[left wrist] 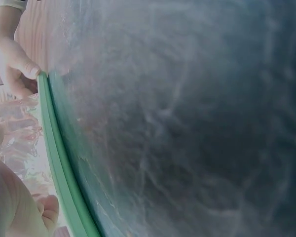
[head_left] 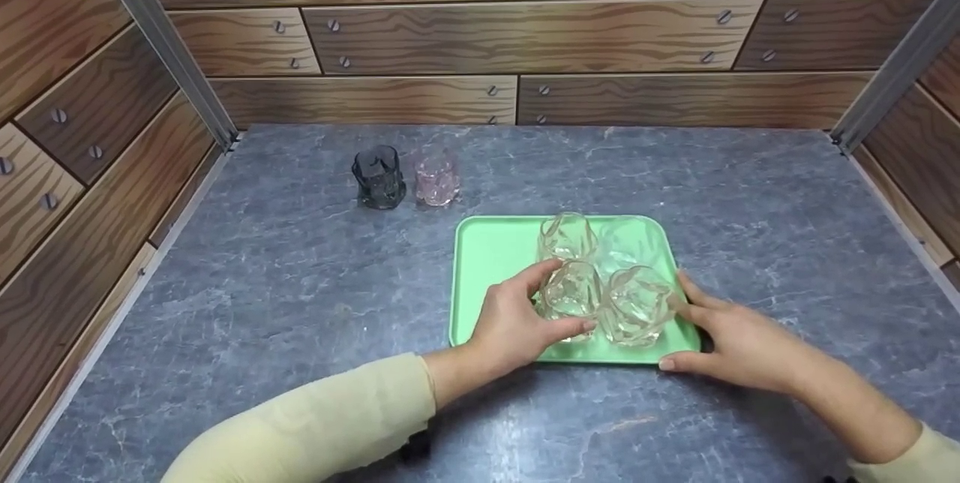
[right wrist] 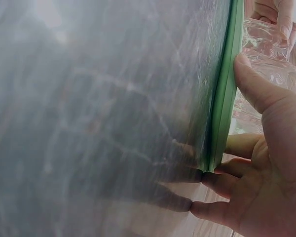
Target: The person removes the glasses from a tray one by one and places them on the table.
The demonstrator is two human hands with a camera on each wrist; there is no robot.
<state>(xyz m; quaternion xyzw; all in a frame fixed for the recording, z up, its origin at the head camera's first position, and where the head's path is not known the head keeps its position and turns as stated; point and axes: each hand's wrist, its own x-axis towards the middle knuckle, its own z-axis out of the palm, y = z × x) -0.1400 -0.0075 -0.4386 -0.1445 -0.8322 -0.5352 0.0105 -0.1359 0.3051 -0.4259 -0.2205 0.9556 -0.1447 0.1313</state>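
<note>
A light green tray (head_left: 495,243) bears several clear drinking glasses with wavy sides, grouped toward its right. My left hand (head_left: 514,314) grips the front-left clear glass (head_left: 571,292), thumb at the near side and index finger at the far side. Around the tray's front right corner, my right hand (head_left: 739,344) holds the edge, its thumb on the front rim and other fingers along the right side. One of its fingers reaches the front-right clear glass (head_left: 636,307). Behind these two stand another clear glass (head_left: 568,237) and a fainter clear glass (head_left: 628,241).
A dark grey glass (head_left: 379,179) and a pale pink glass (head_left: 437,181) stand side by side on the marbled table (head_left: 300,265), beyond the tray to the left. Wood-patterned walls (head_left: 525,37) enclose the table at the back and sides.
</note>
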